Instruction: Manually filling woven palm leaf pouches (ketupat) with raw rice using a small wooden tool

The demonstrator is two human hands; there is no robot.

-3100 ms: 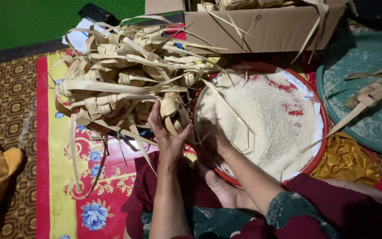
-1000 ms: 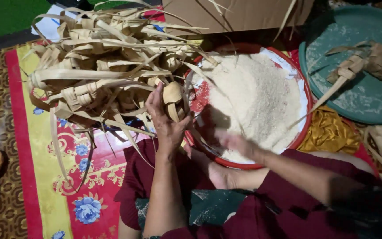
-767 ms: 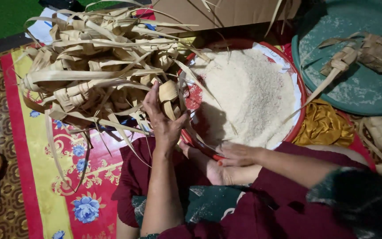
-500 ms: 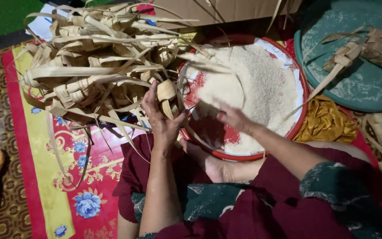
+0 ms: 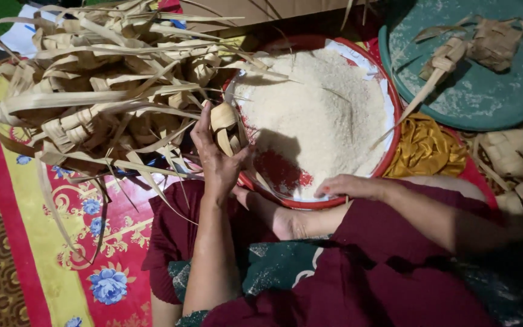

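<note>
Left hand point(image 5: 216, 158) holds woven pouch point(image 5: 224, 121) beside rice basin's rim point(image 5: 394, 109).

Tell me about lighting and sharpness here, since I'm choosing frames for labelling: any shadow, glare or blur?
Head view: light from above, no glare; the left hand with its woven leaf pouch casts a dark shadow onto the rice; the right hand looks slightly soft; bottom right corner falls into darkness.

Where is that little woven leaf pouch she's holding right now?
The woven leaf pouch is in her left hand, left of centre in the head view, beside the red basin of rice.
</note>
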